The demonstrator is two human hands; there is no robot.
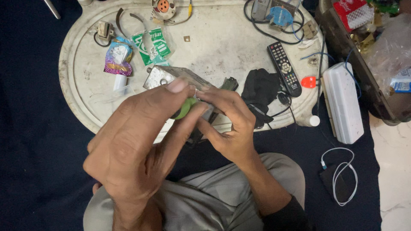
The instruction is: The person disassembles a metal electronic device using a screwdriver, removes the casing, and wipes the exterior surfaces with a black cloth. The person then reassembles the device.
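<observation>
My left hand (137, 137) is closed around a tool with a green handle (186, 108), thumb pressed along its top. My right hand (227, 124) grips a grey metal box-shaped part (165, 76) from the right side, fingers wrapped over its near edge. The two hands meet over the near rim of a white oval tray (85, 85). The tool's tip is hidden between the fingers and the metal part.
On the tray lie a black remote control (283, 67), a black cloth (261, 92), green and purple sachets (152, 42), cables and small electrical parts. A white rectangular box (342, 102) stands to the right, a white cable (342, 171) lies on dark cloth, and a cluttered box (364, 38) sits at top right.
</observation>
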